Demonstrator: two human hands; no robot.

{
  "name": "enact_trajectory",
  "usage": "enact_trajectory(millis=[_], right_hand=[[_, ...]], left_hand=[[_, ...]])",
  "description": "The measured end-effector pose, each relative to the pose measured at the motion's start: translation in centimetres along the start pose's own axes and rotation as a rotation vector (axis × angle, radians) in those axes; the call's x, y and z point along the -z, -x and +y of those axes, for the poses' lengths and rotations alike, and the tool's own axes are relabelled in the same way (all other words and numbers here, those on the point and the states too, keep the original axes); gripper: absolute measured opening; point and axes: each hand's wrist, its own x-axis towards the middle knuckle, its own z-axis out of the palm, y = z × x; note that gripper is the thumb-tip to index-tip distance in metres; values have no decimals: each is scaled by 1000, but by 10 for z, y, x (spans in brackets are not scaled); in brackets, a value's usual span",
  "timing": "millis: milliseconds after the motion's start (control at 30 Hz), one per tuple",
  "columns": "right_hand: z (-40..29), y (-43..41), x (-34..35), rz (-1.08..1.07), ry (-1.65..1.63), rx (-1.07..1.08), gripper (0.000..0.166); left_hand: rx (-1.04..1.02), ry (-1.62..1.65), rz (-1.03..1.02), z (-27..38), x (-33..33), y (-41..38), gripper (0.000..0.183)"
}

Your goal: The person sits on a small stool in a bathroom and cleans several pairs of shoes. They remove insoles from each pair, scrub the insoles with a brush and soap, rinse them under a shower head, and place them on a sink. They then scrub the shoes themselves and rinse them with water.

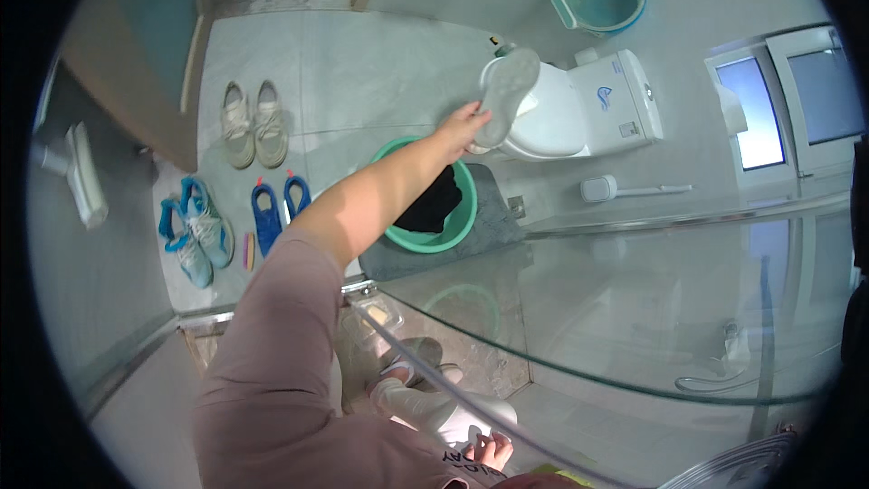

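Note:
My left hand [465,128] reaches out over the green basin and grips a pale shoe [510,92], its grey sole turned towards me. Beneath my forearm, the green basin [467,217] holds a black cloth-like item [434,204]. That basin rests on a grey mat [495,200]. Low in the picture, my right hand [494,449] is beside my light-trousered knee [478,414], fingers slightly bent and apart, with no object visible in them. My shirt partly hides it.
Beige shoes [254,125], light-blue sneakers [197,238] and blue shoes [266,217] stand at left near a small pink-yellow item [248,251]. A white toilet [563,109] is behind the held shoe. A glass panel [611,326] crosses the right; a soap box [373,318] lies below.

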Motion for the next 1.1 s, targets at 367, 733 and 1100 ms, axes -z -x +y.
enact_trajectory(millis=[367, 733, 1100], right_hand=[[-36, -9, 5, 59, 89, -134, 34], [-17, -14, -12, 19, 119, -19, 33], [-50, -21, 21, 19, -255, -58, 52]], left_hand=[[-47, -919, 488, -91, -86, -183, 108], [-618, -1249, 200, -102, -22, -163, 30], [-262, -1577, 657, -51, 187, 117, 40]])
